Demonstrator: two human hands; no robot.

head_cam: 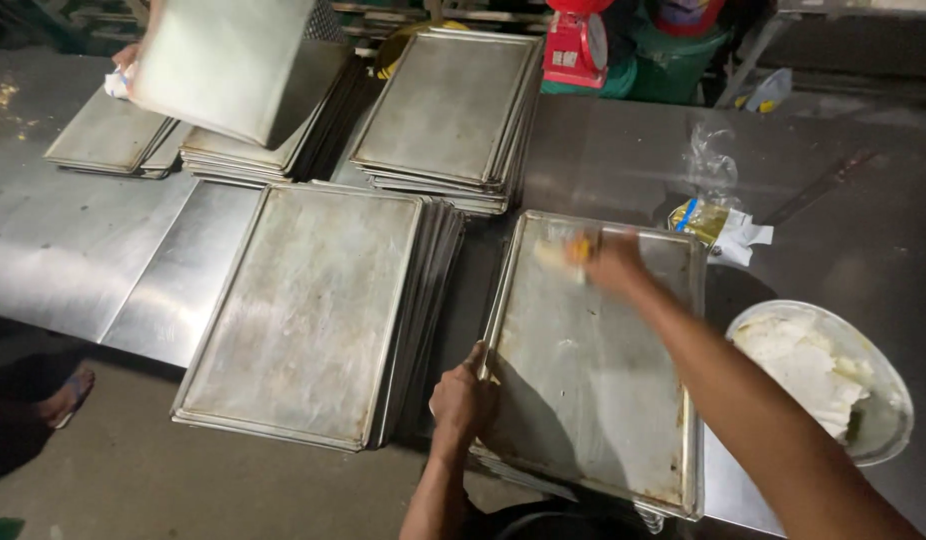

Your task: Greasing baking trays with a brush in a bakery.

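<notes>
A metal baking tray [583, 400] lies on top of a low stack in front of me. My left hand [461, 400] grips its near left rim. At the tray's far end, my right hand [608, 262] is blurred and presses a yellowish brush or pad [561, 252] onto the tray's surface. To the right stands a round bowl [883, 420] holding a white, fatty paste.
Stacks of metal trays cover the steel table: one [303, 320] left of mine, others [443, 110] behind. At the far left another person's hand [123, 62] holds a cloth against a lifted tray [218, 60]. A plastic wrapper [718, 220] and a red scale [575, 45] sit at the back.
</notes>
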